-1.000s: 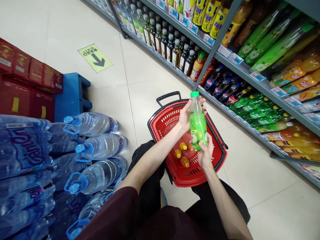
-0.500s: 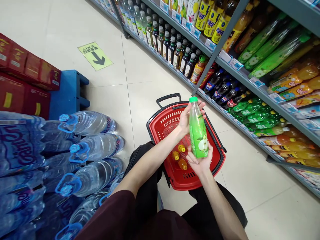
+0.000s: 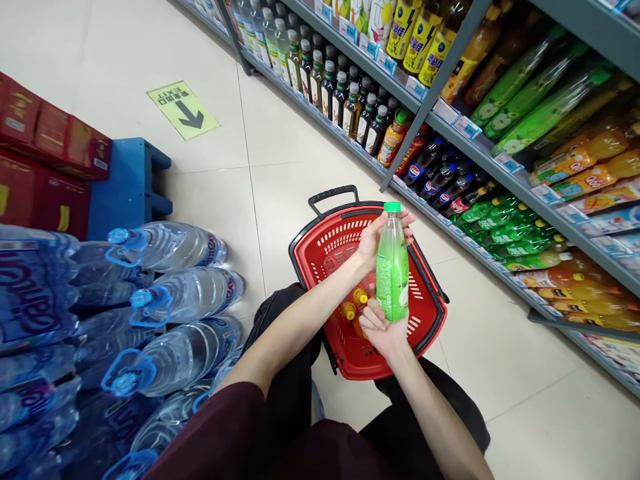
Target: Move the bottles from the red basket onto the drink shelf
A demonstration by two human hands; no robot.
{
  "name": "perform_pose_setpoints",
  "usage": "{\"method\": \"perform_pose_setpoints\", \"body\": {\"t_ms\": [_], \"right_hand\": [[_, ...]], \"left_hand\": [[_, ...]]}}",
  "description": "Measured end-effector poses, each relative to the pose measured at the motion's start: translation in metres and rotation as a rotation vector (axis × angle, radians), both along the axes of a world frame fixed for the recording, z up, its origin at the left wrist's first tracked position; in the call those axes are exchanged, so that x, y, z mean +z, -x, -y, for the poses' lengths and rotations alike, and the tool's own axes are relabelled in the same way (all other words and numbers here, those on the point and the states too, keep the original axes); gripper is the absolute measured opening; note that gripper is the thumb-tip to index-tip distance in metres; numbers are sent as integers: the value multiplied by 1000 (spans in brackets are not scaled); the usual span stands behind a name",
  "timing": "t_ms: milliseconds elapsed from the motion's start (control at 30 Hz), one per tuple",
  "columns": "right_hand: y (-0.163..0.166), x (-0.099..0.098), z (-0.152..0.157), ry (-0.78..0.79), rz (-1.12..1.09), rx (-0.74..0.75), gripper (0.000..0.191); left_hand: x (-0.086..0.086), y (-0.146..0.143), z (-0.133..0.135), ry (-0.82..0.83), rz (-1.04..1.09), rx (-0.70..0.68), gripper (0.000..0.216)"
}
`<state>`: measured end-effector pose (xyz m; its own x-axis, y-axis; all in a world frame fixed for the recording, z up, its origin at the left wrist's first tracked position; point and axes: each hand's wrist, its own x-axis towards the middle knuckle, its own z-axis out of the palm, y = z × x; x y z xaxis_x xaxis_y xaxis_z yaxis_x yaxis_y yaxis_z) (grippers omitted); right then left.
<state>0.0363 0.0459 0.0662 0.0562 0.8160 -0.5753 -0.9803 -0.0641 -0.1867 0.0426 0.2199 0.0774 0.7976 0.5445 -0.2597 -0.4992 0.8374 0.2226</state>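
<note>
A clear bottle with a green label and green cap [image 3: 393,273] is held upright-looking between both hands over the basket. My left hand [image 3: 371,239] grips it near the neck, with fingers behind the bottle. Around its base curls my right hand [image 3: 384,331], its fingertips showing at the left side. Below them stands a red shopping basket [image 3: 345,360] with black rim and handle, between my knees. Inside it are several small orange drink bottles with yellow caps [image 3: 349,311], partly covered by my right hand and the green bottle.
Shelves [image 3: 410,100] of bottled drinks run diagonally along the right. Large water bottles [image 3: 185,293] are stacked at the left, near my leg. Behind them, red boxes [image 3: 45,173] stand by a blue pallet [image 3: 125,187]. A yellow exit sign [image 3: 183,110] lies on the floor.
The bottle has been turned about its length, so the apple picture has shifted right and small label text now shows. My right hand's fingers have moved slightly left.
</note>
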Motion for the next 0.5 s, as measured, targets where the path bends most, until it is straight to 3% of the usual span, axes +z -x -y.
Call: {"method": "perform_pose_setpoints", "body": {"t_ms": [500], "right_hand": [[-1,0,-5,16,9,-67,42]], "left_hand": [[1,0,-3,21,-5,41,38]]}}
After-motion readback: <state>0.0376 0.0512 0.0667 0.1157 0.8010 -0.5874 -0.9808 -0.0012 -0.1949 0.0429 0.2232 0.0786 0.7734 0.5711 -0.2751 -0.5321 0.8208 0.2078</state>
